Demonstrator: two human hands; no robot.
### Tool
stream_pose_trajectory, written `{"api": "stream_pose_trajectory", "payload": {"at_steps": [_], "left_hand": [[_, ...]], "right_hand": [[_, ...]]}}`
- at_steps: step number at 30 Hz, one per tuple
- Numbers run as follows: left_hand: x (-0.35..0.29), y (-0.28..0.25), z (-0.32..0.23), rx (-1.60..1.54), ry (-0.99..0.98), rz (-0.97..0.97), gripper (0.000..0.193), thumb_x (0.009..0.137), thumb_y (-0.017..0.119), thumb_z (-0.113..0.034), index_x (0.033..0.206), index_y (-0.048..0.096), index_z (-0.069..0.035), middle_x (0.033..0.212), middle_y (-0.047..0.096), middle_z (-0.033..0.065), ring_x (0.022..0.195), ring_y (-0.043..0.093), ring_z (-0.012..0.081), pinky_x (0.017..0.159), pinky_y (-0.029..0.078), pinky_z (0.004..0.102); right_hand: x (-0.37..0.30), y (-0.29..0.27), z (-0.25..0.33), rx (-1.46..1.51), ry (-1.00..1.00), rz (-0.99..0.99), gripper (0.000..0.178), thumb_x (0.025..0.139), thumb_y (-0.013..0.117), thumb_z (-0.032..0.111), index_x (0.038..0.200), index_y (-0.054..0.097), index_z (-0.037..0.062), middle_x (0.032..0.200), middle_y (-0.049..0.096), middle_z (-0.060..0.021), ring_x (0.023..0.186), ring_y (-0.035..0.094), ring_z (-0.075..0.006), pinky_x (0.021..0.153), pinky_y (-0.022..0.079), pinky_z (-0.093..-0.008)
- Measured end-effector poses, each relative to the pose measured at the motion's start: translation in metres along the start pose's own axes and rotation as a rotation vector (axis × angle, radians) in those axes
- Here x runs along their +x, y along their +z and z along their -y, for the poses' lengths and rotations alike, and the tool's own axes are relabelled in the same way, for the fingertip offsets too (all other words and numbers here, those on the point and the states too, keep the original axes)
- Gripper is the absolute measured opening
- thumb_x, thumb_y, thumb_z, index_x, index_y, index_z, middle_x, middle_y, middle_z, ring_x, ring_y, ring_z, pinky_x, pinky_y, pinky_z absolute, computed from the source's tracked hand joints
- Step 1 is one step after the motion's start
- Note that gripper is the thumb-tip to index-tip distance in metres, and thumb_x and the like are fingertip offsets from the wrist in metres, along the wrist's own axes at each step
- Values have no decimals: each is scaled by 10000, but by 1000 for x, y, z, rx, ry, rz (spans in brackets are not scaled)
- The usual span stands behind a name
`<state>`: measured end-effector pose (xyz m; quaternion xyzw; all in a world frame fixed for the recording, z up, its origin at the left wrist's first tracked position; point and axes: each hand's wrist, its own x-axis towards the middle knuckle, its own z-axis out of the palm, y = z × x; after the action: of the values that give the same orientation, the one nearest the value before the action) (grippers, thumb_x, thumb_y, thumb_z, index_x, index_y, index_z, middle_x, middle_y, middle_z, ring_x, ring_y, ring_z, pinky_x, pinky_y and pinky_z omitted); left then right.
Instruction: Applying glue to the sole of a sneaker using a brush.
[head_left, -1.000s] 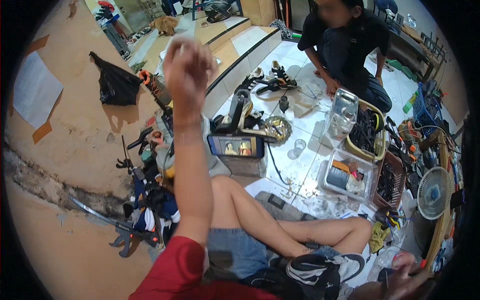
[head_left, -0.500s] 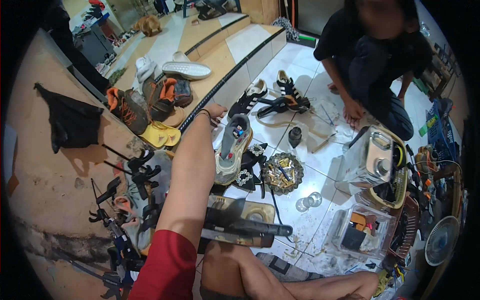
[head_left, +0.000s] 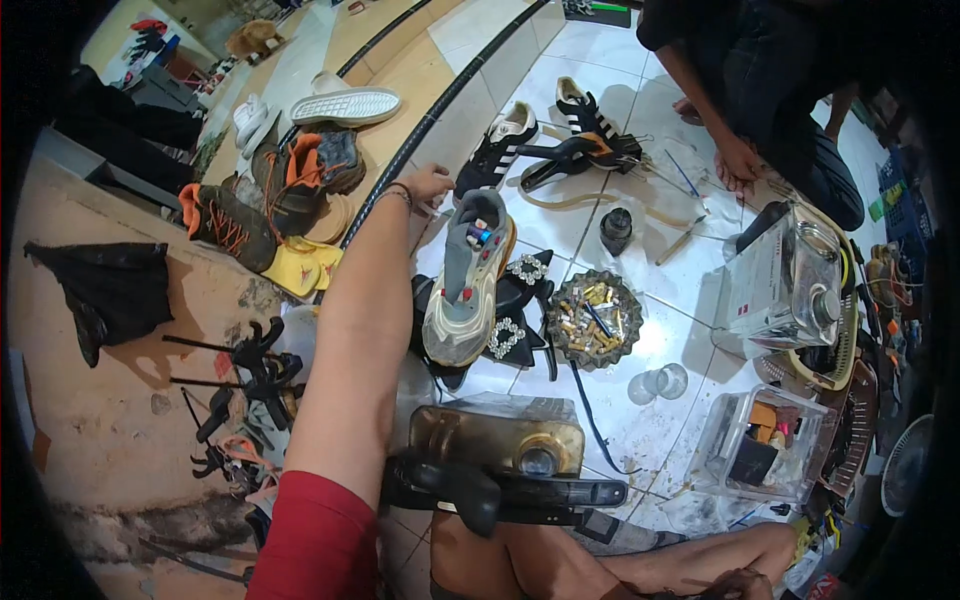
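My left arm, in a red sleeve, stretches forward, and my left hand (head_left: 428,185) is beside the step's edge. Its fingers look loosely extended, with nothing visible in them. Right next to it is the toe of a black sneaker with white stripes (head_left: 497,145). A grey-and-cream sneaker (head_left: 468,280) stands nearer to me, small coloured pieces inside it. Under and beside it are black pointed shoes with jewelled buckles (head_left: 510,340). Its mate, another striped black sneaker (head_left: 580,105), lies farther off by a black spring clamp (head_left: 575,155). My right hand does not show.
A glass ashtray full of cigarette butts (head_left: 595,318), a dark bottle (head_left: 616,230) and a metal can (head_left: 785,275) stand on the tiles. A black clamp (head_left: 540,492) lies before my legs. Worn boots (head_left: 235,225) sit at left. Another person (head_left: 740,120) squats opposite.
My view has shifted, so the floor things appear farther right and the near can shows more. My left hand stays near the striped sneaker and seems slightly raised.
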<state>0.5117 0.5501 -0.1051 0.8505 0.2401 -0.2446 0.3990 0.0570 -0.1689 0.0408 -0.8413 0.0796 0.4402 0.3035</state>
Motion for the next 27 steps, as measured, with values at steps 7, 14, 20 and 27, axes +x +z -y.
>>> {"api": "stream_pose_trajectory", "payload": {"at_steps": [7,14,20,27], "left_hand": [[50,38,-6,137,103,88,978,757,810,-378,1501,243,-94,1180,595,217,892,633,272,750,560,434],[74,82,-37,584,358,-266,1440,505,923,-467,1553,26,-56,1284,557,329,1192,567,448,1019,458,471],[65,39,-31,447,465,-302,1287,537,877,-415,1514,138,-22,1211,594,308,1118,613,401,970,494,440],[-8,-15,-75,53,359,40,905,609,853,-273,1355,428,15,1133,587,125,962,626,240,700,614,443]], "right_hand": [[-3,-4,-4,-66,-82,-19,330,741,456,-157,981,653,-44,968,687,-178,894,668,-300,821,539,-355],[2,8,-18,4,92,-35,392,746,489,-187,1064,662,-37,932,707,-173,910,694,-285,825,551,-348],[4,-9,33,-198,-19,-79,397,758,517,-173,1095,666,-26,964,712,-180,930,704,-264,803,564,-347],[2,-2,0,-88,-21,-55,293,816,516,-122,1056,662,-41,946,703,-187,907,710,-261,781,556,-351]]}}
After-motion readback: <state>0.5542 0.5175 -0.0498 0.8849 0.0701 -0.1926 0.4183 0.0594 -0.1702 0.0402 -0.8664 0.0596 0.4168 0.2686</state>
